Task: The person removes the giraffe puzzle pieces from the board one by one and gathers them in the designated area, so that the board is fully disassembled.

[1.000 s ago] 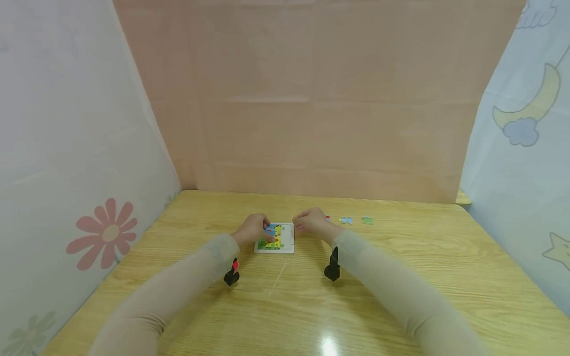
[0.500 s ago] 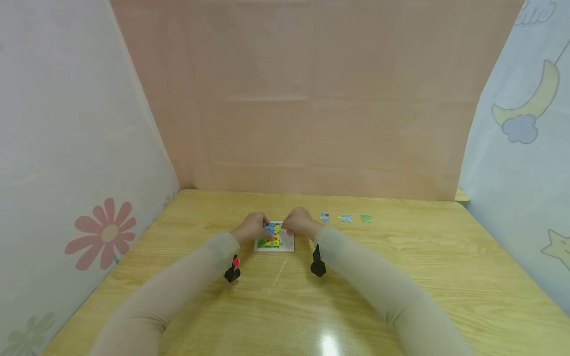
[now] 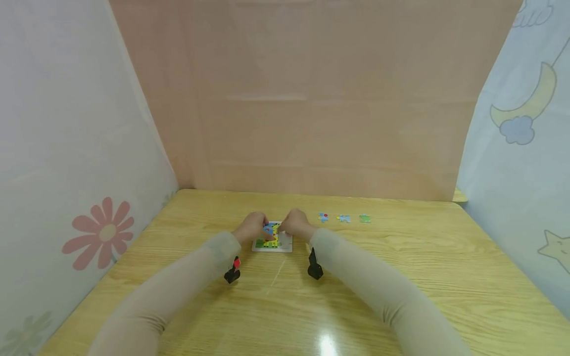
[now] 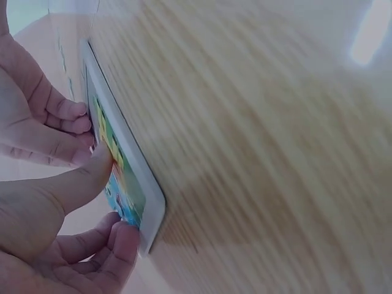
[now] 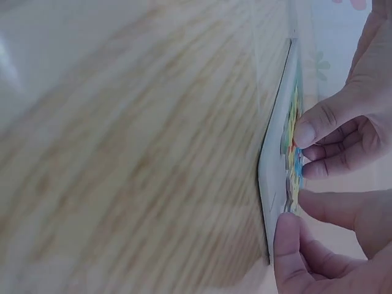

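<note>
A white-framed jigsaw puzzle board (image 3: 286, 246) with a giraffe picture lies on the table between both hands. My left hand (image 3: 251, 227) holds it at the left side: the thumb presses on the picture and the curled fingers sit at the board's edge, as the left wrist view shows. At the board's upper right, my right hand (image 3: 297, 224) pinches a small puzzle piece (image 5: 290, 197) between thumb and finger, right against the joined pieces. The fingers largely cover this piece. The right part of the board shows bare white backing.
Three loose puzzle pieces lie in a row to the right of the board: one blue with red (image 3: 323, 217), one light blue with yellow (image 3: 344, 218), one green (image 3: 365, 218). A tan backdrop (image 3: 285, 148) rises behind the wooden table (image 3: 276, 306), with pale printed sheets at both sides.
My right hand has moved left from beside the board to over its upper right part, uncovering the red-and-blue loose piece. My left hand has kept its hold on the board.
</note>
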`<state>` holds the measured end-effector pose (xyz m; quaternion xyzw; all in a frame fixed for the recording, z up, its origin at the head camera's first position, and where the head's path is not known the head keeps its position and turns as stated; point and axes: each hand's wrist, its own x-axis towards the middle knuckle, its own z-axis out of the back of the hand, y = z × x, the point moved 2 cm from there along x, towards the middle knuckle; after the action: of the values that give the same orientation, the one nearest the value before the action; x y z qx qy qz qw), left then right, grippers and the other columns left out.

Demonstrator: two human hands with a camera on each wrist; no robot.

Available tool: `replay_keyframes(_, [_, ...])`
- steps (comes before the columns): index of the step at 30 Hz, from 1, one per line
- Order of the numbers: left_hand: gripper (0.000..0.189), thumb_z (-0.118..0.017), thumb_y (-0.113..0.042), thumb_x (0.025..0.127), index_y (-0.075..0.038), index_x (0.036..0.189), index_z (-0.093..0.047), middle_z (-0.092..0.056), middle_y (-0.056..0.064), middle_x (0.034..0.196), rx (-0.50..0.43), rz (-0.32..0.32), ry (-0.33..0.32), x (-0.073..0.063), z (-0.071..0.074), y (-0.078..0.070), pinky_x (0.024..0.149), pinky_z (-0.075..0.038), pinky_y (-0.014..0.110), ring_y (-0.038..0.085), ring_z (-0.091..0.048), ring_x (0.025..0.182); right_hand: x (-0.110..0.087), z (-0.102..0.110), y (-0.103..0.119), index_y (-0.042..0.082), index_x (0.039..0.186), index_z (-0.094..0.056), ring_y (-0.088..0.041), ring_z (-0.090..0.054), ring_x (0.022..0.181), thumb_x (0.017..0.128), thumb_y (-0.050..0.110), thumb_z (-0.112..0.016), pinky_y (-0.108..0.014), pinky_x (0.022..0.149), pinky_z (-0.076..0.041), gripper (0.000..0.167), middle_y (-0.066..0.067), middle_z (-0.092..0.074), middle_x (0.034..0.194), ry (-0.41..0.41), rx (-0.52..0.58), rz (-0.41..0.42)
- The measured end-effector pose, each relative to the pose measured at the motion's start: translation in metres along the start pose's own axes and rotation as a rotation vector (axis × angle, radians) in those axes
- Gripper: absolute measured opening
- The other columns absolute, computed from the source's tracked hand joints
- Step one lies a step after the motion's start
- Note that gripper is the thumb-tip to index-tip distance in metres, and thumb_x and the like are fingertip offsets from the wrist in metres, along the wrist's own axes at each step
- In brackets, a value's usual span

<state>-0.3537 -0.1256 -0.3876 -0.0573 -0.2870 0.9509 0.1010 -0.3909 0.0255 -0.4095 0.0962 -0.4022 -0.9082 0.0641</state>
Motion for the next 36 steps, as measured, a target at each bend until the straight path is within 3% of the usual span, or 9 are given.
replay_keyframes(6, [0.037, -0.087, -0.013, 0.071, 0.004, 0.094, -0.063, -0.061, 0.01, 0.09, 0.019, 0.003, -0.022, 0.006, -0.004, 0.004, 0.068, -0.046, 0.027, 0.017, -0.051, 0.076, -0.005, 0.001, 0.005, 0.005, 0.05, -0.06, -0.011, -0.045, 0.041, 0.083, 0.007, -0.069, -0.021, 0.042, -0.037, 0.033, -0.001, -0.053, 0.045, -0.043, 0.016, 0.004])
replay_keyframes(10, [0.036, -0.087, -0.014, 0.071, 0.002, 0.093, -0.064, -0.06, 0.008, 0.089, 0.011, 0.007, -0.028, 0.012, -0.006, 0.006, 0.068, -0.047, 0.027, 0.018, -0.053, 0.077, -0.01, 0.004, 0.008, -0.001, 0.068, -0.072, -0.014, -0.059, 0.057, 0.083, 0.005, -0.067, -0.02, 0.049, -0.047, 0.017, -0.008, -0.069, 0.07, -0.092, 0.059, 0.018])
replay_keyframes(14, [0.038, -0.087, -0.015, 0.071, 0.002, 0.095, -0.063, -0.06, 0.008, 0.092, 0.024, 0.009, -0.019, 0.011, -0.006, 0.005, 0.072, -0.048, 0.028, 0.018, -0.053, 0.08, -0.012, 0.004, 0.009, -0.002, 0.089, -0.074, -0.019, -0.068, 0.073, 0.084, 0.003, -0.07, -0.024, 0.061, -0.057, 0.009, -0.015, -0.071, 0.097, -0.09, 0.182, 0.004])
replay_keyframes(18, [0.035, -0.086, -0.013, 0.072, 0.004, 0.093, -0.063, -0.06, 0.007, 0.085, 0.015, 0.0, -0.006, 0.007, -0.004, 0.003, 0.065, -0.046, 0.024, 0.016, -0.052, 0.074, -0.013, 0.003, 0.011, -0.002, 0.097, -0.073, -0.025, -0.073, 0.078, 0.085, 0.001, -0.07, -0.028, 0.067, -0.059, 0.013, -0.017, -0.072, 0.097, -0.078, 0.284, -0.047])
replay_keyframes(22, [0.034, -0.086, -0.012, 0.072, 0.004, 0.09, -0.064, -0.06, 0.006, 0.082, 0.012, 0.0, -0.008, 0.005, -0.004, 0.002, 0.062, -0.044, 0.023, 0.015, -0.051, 0.071, -0.016, 0.003, 0.011, -0.003, 0.101, -0.073, -0.027, -0.073, 0.08, 0.087, 0.001, -0.067, -0.031, 0.07, -0.06, 0.016, -0.018, -0.072, 0.097, -0.059, 0.316, -0.051])
replay_keyframes(30, [0.042, -0.087, -0.017, 0.071, 0.003, 0.101, -0.065, -0.065, 0.011, 0.1, 0.031, -0.002, -0.029, 0.004, -0.004, 0.002, 0.076, -0.051, 0.033, 0.019, -0.055, 0.083, -0.024, 0.012, 0.003, -0.003, 0.108, -0.07, -0.016, -0.067, 0.069, 0.091, -0.001, -0.058, -0.03, 0.069, -0.059, 0.02, -0.017, -0.071, 0.095, -0.037, 0.371, -0.031])
replay_keyframes(36, [0.043, -0.086, -0.017, 0.073, 0.004, 0.105, -0.065, -0.064, 0.013, 0.105, 0.028, 0.025, -0.015, 0.001, -0.002, 0.001, 0.084, -0.051, 0.036, 0.021, -0.056, 0.09, -0.034, 0.033, -0.002, -0.004, 0.113, -0.065, -0.033, -0.069, 0.087, 0.094, 0.001, -0.055, -0.039, 0.082, -0.058, 0.022, -0.021, -0.068, 0.1, -0.03, 0.389, -0.023])
